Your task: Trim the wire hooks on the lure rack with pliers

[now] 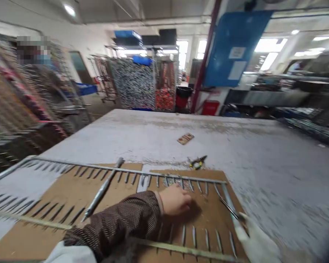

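My left hand point(176, 200), bare below a dark mesh sleeve, reaches over brown cardboard point(208, 208) inside a metal frame point(164, 174). Its fingers are curled together, and whatever they may hold is hidden. Along the frame's two long sides stand rows of short grey prongs. At the frame's right end, my right hand point(259, 239) in a white glove is closed around a slim metal tool with a dark handle point(231, 212); its exact kind is blurred. The tool's tip points toward the frame's far right corner. Small glittery bits point(175, 181) lie beneath the far bar.
Yellow-and-black pliers point(197, 163) and a patterned phone-like object point(185, 138) lie on the white table point(142, 135) beyond the frame. A grey crossbar point(104, 190) spans the frame. Loaded racks point(134, 82) stand behind; a blurred person point(34, 53) is at far left.
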